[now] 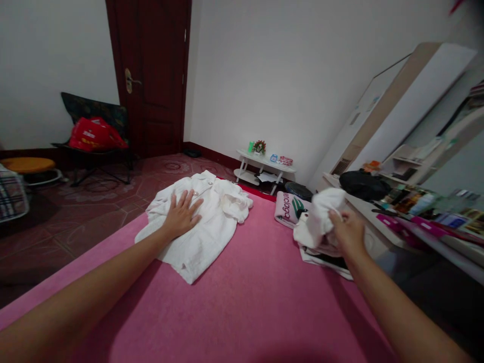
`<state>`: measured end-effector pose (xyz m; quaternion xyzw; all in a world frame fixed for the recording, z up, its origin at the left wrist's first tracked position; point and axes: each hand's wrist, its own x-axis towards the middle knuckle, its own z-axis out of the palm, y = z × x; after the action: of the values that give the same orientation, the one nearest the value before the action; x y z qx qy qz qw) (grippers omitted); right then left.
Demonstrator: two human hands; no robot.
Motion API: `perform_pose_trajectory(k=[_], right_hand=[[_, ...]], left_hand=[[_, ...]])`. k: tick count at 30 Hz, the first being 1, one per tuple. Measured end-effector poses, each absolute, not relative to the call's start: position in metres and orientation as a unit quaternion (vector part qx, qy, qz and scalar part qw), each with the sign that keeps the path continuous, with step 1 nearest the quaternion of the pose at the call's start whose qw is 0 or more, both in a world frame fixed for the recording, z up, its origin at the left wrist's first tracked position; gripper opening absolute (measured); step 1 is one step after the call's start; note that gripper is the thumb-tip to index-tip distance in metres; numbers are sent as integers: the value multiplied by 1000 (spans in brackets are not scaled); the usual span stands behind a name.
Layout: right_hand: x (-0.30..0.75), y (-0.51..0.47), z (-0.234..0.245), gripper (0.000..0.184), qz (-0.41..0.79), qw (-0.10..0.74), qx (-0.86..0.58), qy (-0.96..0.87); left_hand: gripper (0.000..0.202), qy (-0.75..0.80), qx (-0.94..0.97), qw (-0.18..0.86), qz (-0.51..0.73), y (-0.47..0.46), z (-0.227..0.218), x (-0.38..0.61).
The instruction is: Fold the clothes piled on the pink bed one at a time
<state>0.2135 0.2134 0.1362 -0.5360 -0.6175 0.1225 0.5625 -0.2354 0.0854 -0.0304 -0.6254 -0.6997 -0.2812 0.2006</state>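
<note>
A white button-up garment (212,237) lies spread on the pink bed cover (257,302). My left hand (182,214) rests flat on its upper part, fingers apart. Off to the right, my right hand (350,232) has its fingers closed on a bunched white cloth (327,209), lifted at its top. What kind of cloth it is cannot be made out. Beneath it is a small pile of folded white and dark clothes (328,259). Just behind that pile sits a folded pale item with printed lettering (286,207).
On the right, a cluttered dressing table (372,234) carries a black bag (365,185) and bottles. A low white shelf (264,162) stands by the far wall. At left are a folding chair (100,108) with a red bag (96,135) and a yellow stool (28,164).
</note>
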Motion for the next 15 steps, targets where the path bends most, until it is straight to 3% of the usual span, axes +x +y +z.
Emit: perform_pose_trajectory(k=[1,5,7,10,15], right_hand=[[193,191,138,19,136,532,-510,-662],[138,87,120,10,284,214,-294,-887],[129,54,101,6,314,148,-265,-899],[129,50,69,4,330,174,-282,-884],[127,92,31,21,353,297,-359,-812]], left_hand=[[54,-695,-627,165,-311,84,-29,-236],[54,-681,-600,56,-416,70,-15,-237],[57,-676,-575,14,-461,57,-6,-234],[55,-654,-568,-101,-490,38,6,-219],[49,-630,-664,-200,-351,19,13,-166]])
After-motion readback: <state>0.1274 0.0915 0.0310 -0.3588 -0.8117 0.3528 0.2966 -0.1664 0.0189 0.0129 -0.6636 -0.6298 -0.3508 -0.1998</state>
